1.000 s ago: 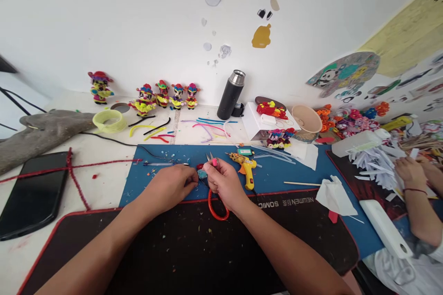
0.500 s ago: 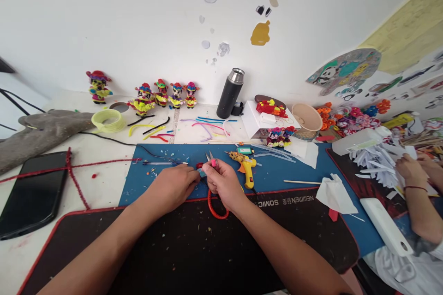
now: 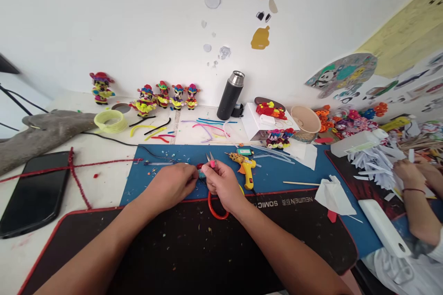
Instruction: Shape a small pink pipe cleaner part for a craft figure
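Observation:
My left hand (image 3: 173, 186) rests on the blue mat (image 3: 277, 173), fingers pinched on a small teal and red piece (image 3: 201, 171) between both hands. My right hand (image 3: 223, 183) is closed round red-handled scissors (image 3: 217, 207); their red loop hangs below the palm and the grey blades (image 3: 209, 157) stick up past the fingers. A pink bit sits at my right fingertips. The yellow glue gun (image 3: 245, 166) lies just right of my right hand.
A black mat (image 3: 194, 249) lies in front. A black phone (image 3: 31, 191) and red pipe cleaner (image 3: 74, 173) are left. Small figures (image 3: 162, 94), a dark flask (image 3: 230, 94), a white box (image 3: 258, 122) and a bowl (image 3: 306, 120) line the back. Another person's hands (image 3: 411, 173) handle white paper at right.
My hands have stayed almost in place; the fingertips have closed a little tighter on the small piece. The other person's hands shifted slightly.

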Demonstrator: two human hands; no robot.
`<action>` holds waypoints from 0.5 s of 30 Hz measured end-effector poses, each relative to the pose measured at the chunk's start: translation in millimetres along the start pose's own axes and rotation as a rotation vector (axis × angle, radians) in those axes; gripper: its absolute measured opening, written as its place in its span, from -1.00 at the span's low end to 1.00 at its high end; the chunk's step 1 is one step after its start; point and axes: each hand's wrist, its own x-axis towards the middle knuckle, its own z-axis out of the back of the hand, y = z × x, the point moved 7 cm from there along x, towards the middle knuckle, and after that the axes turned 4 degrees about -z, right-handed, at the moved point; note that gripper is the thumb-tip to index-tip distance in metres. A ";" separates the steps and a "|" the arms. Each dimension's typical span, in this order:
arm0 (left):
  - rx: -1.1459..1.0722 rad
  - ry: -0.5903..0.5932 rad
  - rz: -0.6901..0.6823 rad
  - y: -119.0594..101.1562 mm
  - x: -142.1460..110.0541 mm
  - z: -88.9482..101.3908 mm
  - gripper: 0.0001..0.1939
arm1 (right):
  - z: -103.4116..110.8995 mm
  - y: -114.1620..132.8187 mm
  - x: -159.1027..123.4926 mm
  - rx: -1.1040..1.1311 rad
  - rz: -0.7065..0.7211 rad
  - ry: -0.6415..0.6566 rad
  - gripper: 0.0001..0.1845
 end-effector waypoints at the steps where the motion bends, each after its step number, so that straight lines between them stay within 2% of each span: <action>1: -0.057 -0.039 0.028 3.2 -0.4 4.0 -0.81 | 0.1 0.5 -0.1 -0.002 0.000 -0.003 -0.53; 4: -0.265 -0.127 0.127 13.3 -2.2 15.2 -0.79 | 0.2 1.9 -0.4 -0.010 -0.002 -0.006 -0.53; 8: -0.509 -0.173 0.201 20.3 -4.2 23.6 -0.74 | -0.2 4.8 -1.7 -0.028 -0.006 -0.005 -0.51; 12: -0.574 -0.212 0.212 23.1 -5.3 27.7 -0.70 | -0.4 7.1 -3.3 -0.037 -0.007 -0.008 -0.50; 15: -0.531 -0.217 0.205 22.4 -5.8 29.5 -0.70 | -0.3 6.6 -4.0 -0.042 -0.005 -0.014 -0.50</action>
